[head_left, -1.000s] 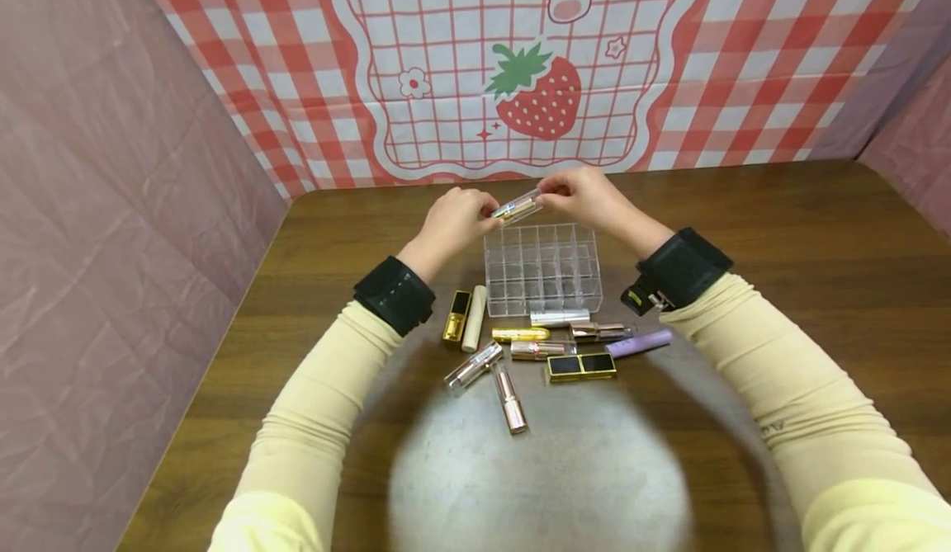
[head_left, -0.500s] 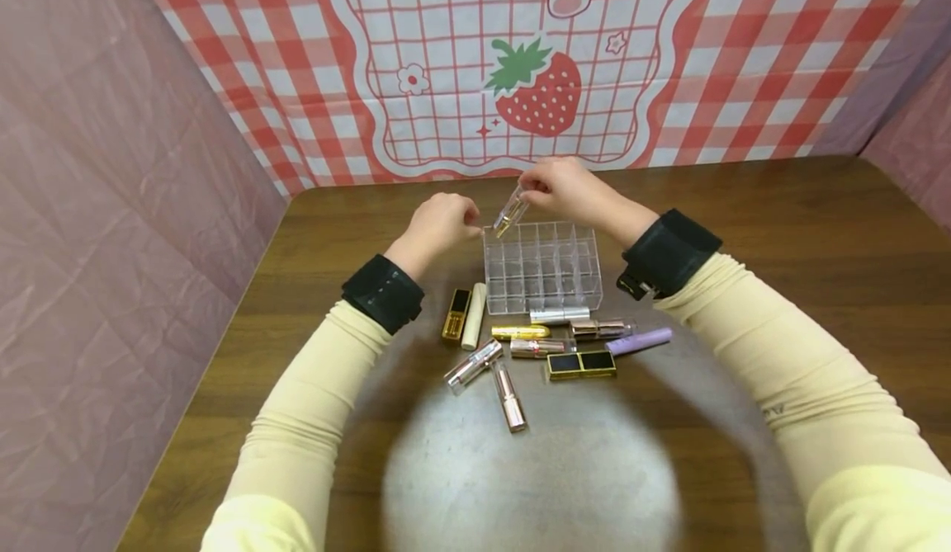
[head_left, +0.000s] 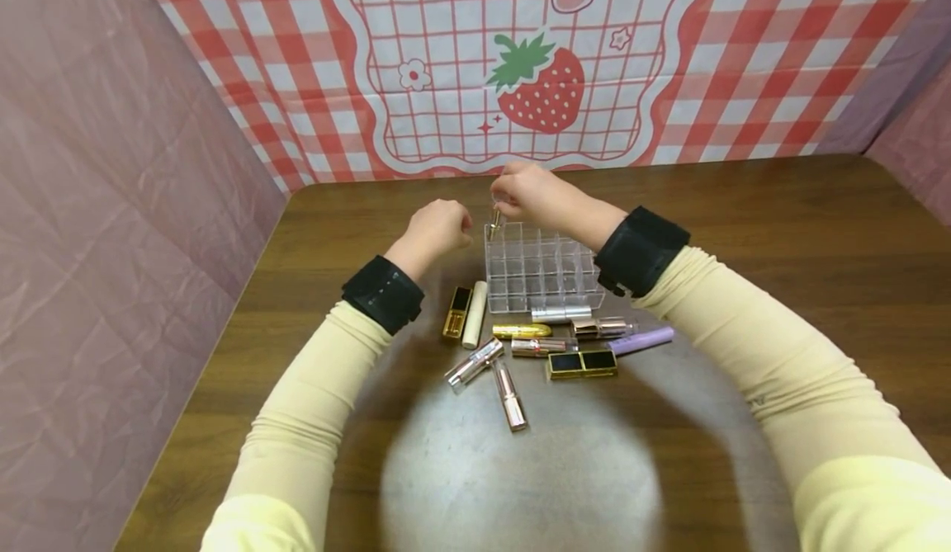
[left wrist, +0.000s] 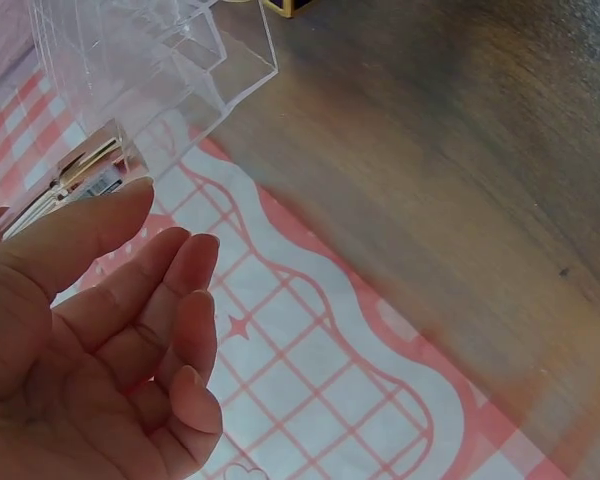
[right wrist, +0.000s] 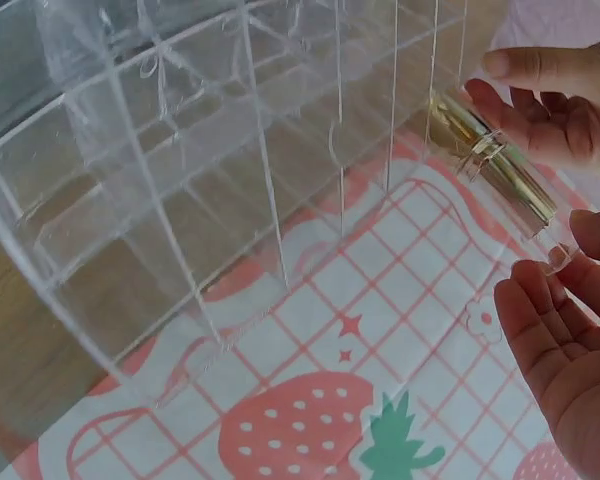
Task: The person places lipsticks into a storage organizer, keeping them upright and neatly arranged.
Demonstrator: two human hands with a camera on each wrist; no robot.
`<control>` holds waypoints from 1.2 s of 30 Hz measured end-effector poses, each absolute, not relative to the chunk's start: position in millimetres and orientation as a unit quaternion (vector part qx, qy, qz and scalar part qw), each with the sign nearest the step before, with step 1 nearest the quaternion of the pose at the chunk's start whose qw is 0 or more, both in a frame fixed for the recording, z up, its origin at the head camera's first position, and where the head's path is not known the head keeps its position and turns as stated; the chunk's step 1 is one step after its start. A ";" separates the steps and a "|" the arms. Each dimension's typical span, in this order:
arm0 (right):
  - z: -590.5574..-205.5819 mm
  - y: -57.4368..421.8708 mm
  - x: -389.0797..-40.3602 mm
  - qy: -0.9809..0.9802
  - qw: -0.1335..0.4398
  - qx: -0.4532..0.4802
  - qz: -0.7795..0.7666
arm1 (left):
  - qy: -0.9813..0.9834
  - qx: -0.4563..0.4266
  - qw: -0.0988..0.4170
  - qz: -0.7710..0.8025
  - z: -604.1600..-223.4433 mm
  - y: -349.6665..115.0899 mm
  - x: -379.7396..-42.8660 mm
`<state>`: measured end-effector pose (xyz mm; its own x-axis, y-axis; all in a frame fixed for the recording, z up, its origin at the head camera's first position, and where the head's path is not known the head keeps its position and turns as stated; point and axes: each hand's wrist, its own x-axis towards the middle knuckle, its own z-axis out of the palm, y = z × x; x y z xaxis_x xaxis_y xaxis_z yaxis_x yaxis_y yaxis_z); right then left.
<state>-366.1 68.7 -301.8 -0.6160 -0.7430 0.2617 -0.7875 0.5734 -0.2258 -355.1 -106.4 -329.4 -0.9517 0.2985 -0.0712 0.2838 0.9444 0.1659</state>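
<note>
My right hand [head_left: 537,197] pinches a gold lipstick with a clear end [right wrist: 510,175] between thumb and fingertips. The lipstick stands nearly upright, its gold end at the back left compartment of a clear acrylic lipstick organizer [head_left: 544,270]. Just left of the organizer, my left hand [head_left: 434,230] hovers with loosely curled fingers and holds nothing. In the left wrist view, its thumb and fingertips [left wrist: 195,262] are apart, and the lipstick shows behind the thumb. The organizer's compartments that show hold nothing.
In front of the organizer lie a silver tube [head_left: 560,314], a gold tube [head_left: 522,331], a purple tube [head_left: 641,341], a black-and-gold case [head_left: 582,364] and several lipsticks [head_left: 509,397]. A cream tube [head_left: 475,314] and a black-and-gold lipstick [head_left: 456,313] lie at its left. A strawberry-print cloth [head_left: 416,123] hangs behind.
My left hand has let go of the lipstick and drawn back left. My right hand has moved left, turned the lipstick upright and lowered it to the organizer's back left corner.
</note>
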 end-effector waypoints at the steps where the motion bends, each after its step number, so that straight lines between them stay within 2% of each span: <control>1: -302.8 67.1 -365.6 -0.887 0.063 0.431 0.155 | 0.985 0.149 0.048 0.076 -330.4 -106.9 -355.1; 7: -308.1 59.1 -364.7 -0.896 0.053 0.422 0.130 | 0.984 0.159 0.037 0.077 -334.9 -109.3 -354.5; 21: -313.3 51.2 -366.5 -0.914 0.015 0.391 0.106 | 0.984 0.150 0.046 0.078 -336.7 -111.3 -352.7; 30: -309.7 53.8 -356.1 -0.915 0.040 0.388 0.100 | 0.985 0.150 0.052 0.074 -328.3 -111.5 -337.1; 36: -299.2 53.2 -354.4 -0.925 0.024 0.373 0.067 | 0.985 0.150 0.042 0.077 -322.1 -114.7 -325.0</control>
<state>-354.4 53.2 -299.2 -0.7210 -0.6865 0.0939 -0.6929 0.7132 -0.1064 -325.0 -114.7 -322.1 -0.9518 0.3011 -0.0593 0.2881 0.9433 0.1650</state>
